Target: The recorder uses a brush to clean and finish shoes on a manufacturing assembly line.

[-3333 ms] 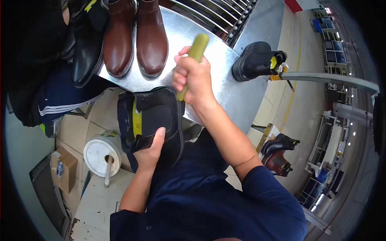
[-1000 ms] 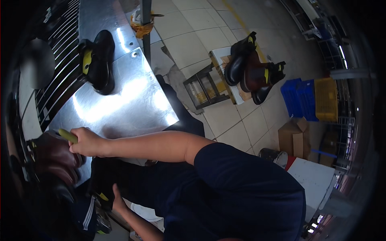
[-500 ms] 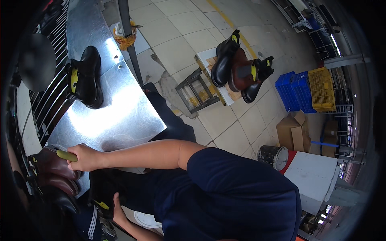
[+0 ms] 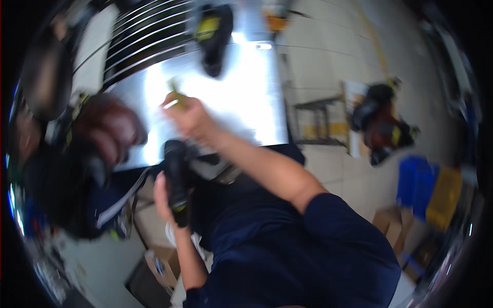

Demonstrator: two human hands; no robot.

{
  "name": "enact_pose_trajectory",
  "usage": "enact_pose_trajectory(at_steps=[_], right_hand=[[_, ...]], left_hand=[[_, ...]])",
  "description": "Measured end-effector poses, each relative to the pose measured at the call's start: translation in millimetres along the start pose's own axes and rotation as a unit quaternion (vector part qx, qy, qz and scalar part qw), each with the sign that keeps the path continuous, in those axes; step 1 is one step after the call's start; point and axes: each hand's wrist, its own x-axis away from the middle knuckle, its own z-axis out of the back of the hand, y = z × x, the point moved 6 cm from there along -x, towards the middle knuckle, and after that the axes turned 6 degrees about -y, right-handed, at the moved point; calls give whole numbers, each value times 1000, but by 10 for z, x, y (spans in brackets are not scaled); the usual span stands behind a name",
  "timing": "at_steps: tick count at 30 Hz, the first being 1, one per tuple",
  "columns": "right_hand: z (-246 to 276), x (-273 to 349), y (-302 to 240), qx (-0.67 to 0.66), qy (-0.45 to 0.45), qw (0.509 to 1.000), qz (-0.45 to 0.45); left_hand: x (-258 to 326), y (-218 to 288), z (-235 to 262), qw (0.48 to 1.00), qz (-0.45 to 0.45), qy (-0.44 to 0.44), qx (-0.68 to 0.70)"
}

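Observation:
My right hand [image 4: 189, 117] is closed around an olive-green tool with a stick-like handle [image 4: 177, 98], over the near part of the shiny metal table [image 4: 236, 102]. Motion blur hides the tool's exact kind. Just below, my left hand [image 4: 162, 197] grips a black boot [image 4: 176, 172] along its side, near my lap. The boot stands roughly on end, with a yellow patch at its lower end. Farther up the table lies another black boot [image 4: 218, 41] with a yellow patch. Reddish-brown boots [image 4: 115, 126] sit at the table's left edge.
Metal roller bars [image 4: 149, 38] adjoin the table. Someone in dark clothing with white stripes [image 4: 120, 205] is close on my left. On the right, a low stand [image 4: 354, 123] bears several boots; blue crates [image 4: 416, 185], a yellow crate [image 4: 444, 197] and a cardboard box [image 4: 393, 226] stand beyond.
My view has swung, shifting the scene rightward. My right hand has gone from beside the brown boots to over the metal table, still holding the olive tool. The black boot in my left hand is raised.

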Motion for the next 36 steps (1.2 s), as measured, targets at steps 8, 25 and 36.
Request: enact_pose_trajectory(at_steps=[8, 25, 36], right_hand=[[-143, 108, -132, -100, -64, 992, -46], [-892, -239, 10, 44, -266, 957, -111], [-344, -288, 61, -124, -62, 990, 28]], left_hand=[[49, 77, 107, 999, -3, -9, -34], [-24, 42, 138, 999, -45, 0, -10], [-92, -666, 62, 962, 200, -94, 158]])
